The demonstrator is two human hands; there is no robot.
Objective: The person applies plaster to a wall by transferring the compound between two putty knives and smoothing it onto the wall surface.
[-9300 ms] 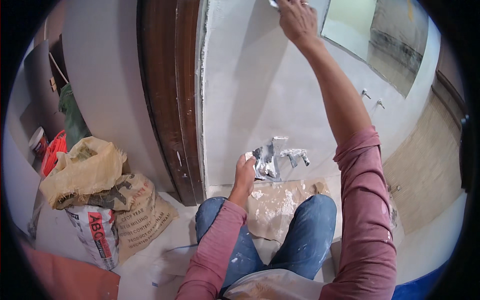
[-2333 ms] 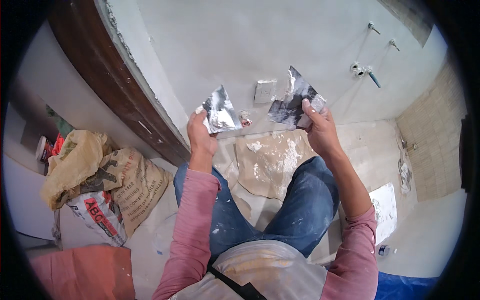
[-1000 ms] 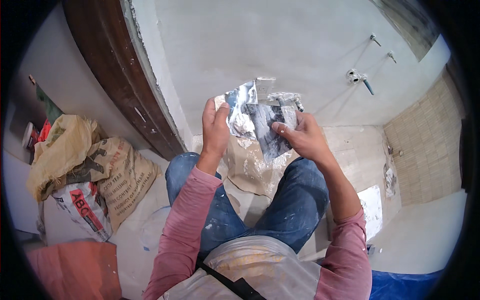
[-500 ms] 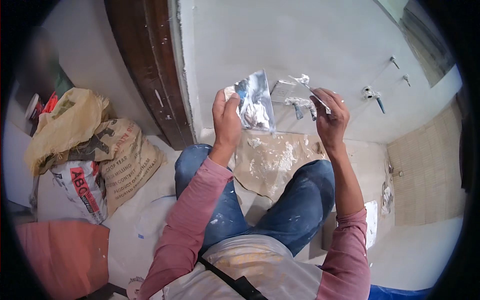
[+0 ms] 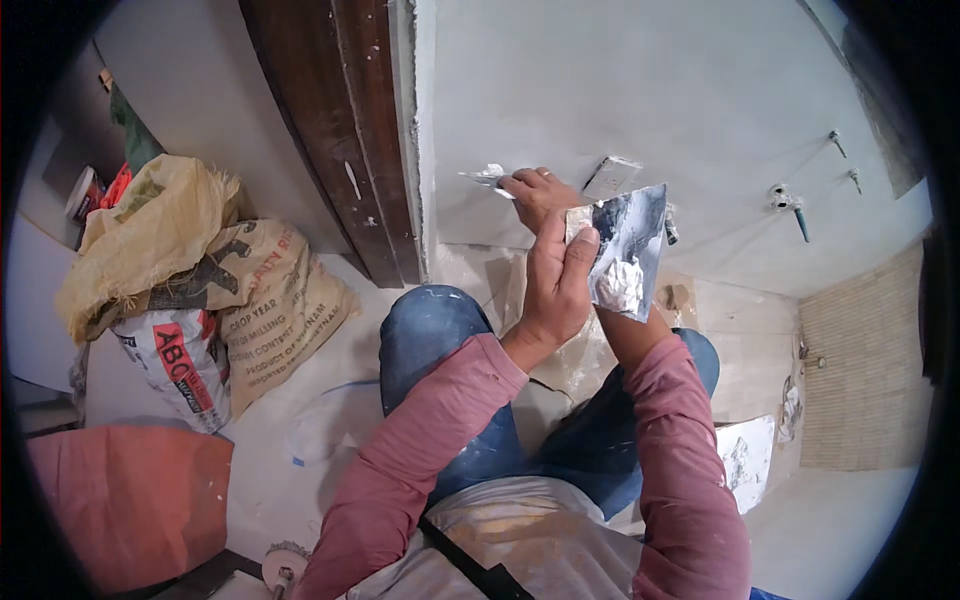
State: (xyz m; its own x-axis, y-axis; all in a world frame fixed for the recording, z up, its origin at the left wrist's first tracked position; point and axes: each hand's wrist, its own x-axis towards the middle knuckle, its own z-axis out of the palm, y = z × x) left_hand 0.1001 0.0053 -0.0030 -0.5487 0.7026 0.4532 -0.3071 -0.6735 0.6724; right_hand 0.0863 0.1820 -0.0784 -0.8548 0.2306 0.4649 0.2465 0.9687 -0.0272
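Observation:
My left hand (image 5: 562, 275) grips a square metal putty blade (image 5: 632, 235) bearing a white lump of putty, held out above my knees. Behind it, my right arm crosses over, and my right hand (image 5: 540, 188) holds a second thin blade (image 5: 482, 178), tilted almost edge-on, with white putty on it, close to the wall's left edge beside the dark wooden door frame (image 5: 340, 120). A white wall box (image 5: 610, 177) sits on the grey wall (image 5: 700, 100) just beyond my hands. A fitting to its right is mostly hidden by the left blade.
Stuffed sacks (image 5: 270, 320) lean at the left, near an orange sheet (image 5: 130, 500). Pipe fittings (image 5: 785, 200) stick out from the wall at right. Brown paper (image 5: 680, 295) lies on the floor below, and a white board (image 5: 745, 460) rests near tiled wall (image 5: 860, 360) at right.
My right hand has swung left with its blade, crossing behind my left hand toward the door frame. My left hand and its blade have moved right. The view has shifted slightly.

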